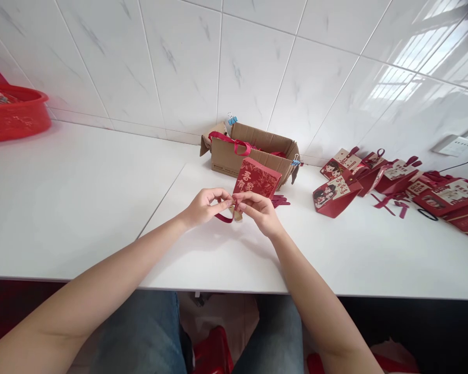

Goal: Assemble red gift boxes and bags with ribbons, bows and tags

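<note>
My left hand (209,206) pinches a dark red ribbon (225,218), which hangs in a loop below its fingers. Right beside it, my right hand (258,210) is closed on the same ribbon, the fingertips of both hands nearly touching. A small beige piece (237,214) shows just under the fingertips. Behind my hands stands a red box (258,179) with gold characters, leaning near the cardboard box. More dark red ribbon strips (281,200) lie at its right side.
An open cardboard box (237,165) with ribbons and blue clips stands against the tiled wall. Several red gift boxes (337,195) and loose ribbon pieces (390,202) are at the right, by a black ring (428,214). A red basin (15,117) sits far left.
</note>
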{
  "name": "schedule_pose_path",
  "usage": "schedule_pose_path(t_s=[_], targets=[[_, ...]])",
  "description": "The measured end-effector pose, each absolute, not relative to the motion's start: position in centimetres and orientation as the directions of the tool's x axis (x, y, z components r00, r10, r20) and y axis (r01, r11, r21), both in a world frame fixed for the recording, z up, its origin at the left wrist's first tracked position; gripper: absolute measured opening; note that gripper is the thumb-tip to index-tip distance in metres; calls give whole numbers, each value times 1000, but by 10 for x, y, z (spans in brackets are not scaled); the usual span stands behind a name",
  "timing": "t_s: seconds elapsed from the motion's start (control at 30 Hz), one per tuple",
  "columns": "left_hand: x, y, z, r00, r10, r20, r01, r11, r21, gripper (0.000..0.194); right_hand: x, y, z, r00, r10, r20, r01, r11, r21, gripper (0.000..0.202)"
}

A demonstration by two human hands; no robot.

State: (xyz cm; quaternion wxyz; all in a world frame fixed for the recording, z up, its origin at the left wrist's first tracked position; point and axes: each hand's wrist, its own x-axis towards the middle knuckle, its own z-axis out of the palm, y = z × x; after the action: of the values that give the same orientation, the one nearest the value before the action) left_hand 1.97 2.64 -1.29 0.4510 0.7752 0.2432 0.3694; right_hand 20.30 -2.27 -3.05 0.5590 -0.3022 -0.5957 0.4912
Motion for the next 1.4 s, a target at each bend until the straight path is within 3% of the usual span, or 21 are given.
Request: schedule_pose_path(t_s=[0.57, 0.83, 0.97, 1.07, 1.17, 1.23, 1.33, 1.4], targets=[[21, 23, -9, 665, 704, 252, -13, -326, 945, 22, 200, -20, -32, -173, 920, 352, -145, 330, -933, 26], [20, 23, -11, 635, 708, 311, -2, -400, 916, 23, 201, -20, -33, -149, 900, 409, -126, 393, -911, 16], [22, 24, -15, 485, 796, 361, 96, -459, 883, 29, 202, -20, -34, -63, 892, 448, -104, 440, -892, 9], [24, 27, -20, 368, 786, 497, 218, -593, 775, 18, 202, -19, -35, -20, 892, 452, -98, 448, -888, 8], [24, 30, -24, 314, 730, 607, 276, -682, 678, 18, 202, -19, -34, 17, 906, 422, -130, 421, -898, 11], [23, 32, -25, 325, 719, 614, 274, -693, 667, 15, 202, -20, -32, 44, 925, 377, -159, 379, -912, 14], [22, 36, -27, 322, 707, 630, 250, -705, 663, 27, 202, -20, -30, 59, 939, 339, -189, 344, -920, 19], [21, 40, -30, 321, 716, 620, 245, -695, 676, 19, 202, -20, -30, 45, 939, 341, -199, 343, -918, 20]])
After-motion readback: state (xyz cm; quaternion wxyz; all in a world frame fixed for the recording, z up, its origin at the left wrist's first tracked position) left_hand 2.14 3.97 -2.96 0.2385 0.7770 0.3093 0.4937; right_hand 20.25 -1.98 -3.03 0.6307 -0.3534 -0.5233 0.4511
